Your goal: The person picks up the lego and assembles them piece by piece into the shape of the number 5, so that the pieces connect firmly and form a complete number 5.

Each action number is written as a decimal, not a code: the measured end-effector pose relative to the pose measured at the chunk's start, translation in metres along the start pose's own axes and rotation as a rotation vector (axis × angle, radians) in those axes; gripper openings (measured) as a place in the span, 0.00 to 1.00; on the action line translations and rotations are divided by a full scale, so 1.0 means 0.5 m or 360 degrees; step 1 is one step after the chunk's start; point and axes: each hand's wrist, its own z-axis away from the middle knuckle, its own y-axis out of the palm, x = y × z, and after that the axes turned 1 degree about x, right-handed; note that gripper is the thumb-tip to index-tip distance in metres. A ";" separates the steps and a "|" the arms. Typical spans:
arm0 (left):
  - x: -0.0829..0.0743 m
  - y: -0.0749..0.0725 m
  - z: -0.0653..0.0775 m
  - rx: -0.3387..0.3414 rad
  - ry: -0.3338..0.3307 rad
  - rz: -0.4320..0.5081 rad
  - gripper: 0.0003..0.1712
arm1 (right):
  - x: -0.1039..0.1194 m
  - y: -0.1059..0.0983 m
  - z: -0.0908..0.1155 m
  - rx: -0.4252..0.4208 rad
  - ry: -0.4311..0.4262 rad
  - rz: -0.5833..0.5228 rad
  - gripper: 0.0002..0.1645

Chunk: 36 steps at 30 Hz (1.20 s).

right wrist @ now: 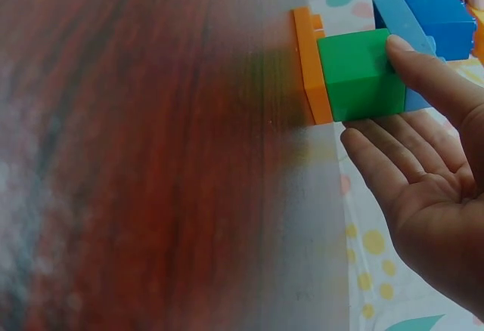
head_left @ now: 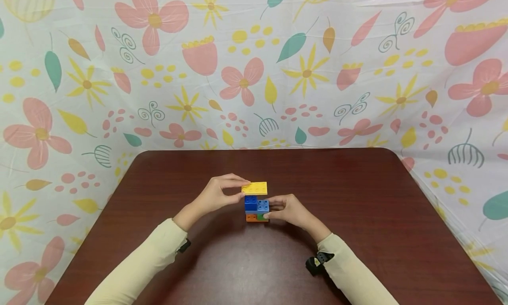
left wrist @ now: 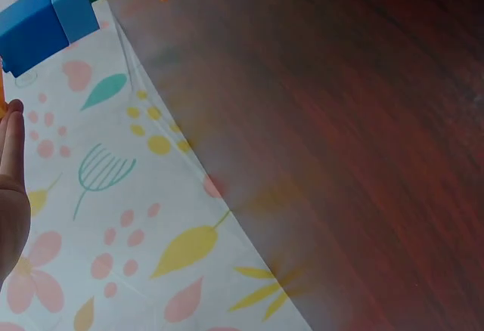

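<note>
My left hand (head_left: 214,192) pinches the left end of a flat yellow building plate (head_left: 255,188), holding it just over a small stack of toy bricks. Whether plate and studs touch, I cannot tell. Highest in the stack is a dark blue brick (head_left: 251,202), set on the left of a light blue plate (head_left: 263,205) whose right studs are bare. A green brick (right wrist: 363,74) carries that plate, and an orange plate (right wrist: 311,66) forms the base on the table. From the right, my right hand (head_left: 293,211) grips the green brick, its thumb on the near face.
The dark brown wooden table (head_left: 250,269) extends around the stack on all sides. Behind it hangs a white cloth (head_left: 274,40) printed with flowers and leaves. A black band with a small device (head_left: 316,264) sits on the right wrist.
</note>
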 end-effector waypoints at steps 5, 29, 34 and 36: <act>-0.005 0.005 0.007 0.0023 0.0019 -0.0004 0.20 | -0.017 -0.001 -0.005 0.0008 -0.0013 -0.0040 0.24; -0.020 0.017 0.022 0.0122 0.0203 -0.0238 0.18 | -0.066 -0.007 -0.019 -0.0008 0.0003 -0.0019 0.25; -0.021 0.021 0.025 0.0115 0.0249 -0.0311 0.19 | -0.065 -0.006 -0.018 -0.0003 -0.0008 -0.0022 0.25; -0.020 0.024 0.027 0.0108 0.0263 -0.0318 0.20 | -0.065 -0.006 -0.018 -0.0004 -0.0009 -0.0017 0.25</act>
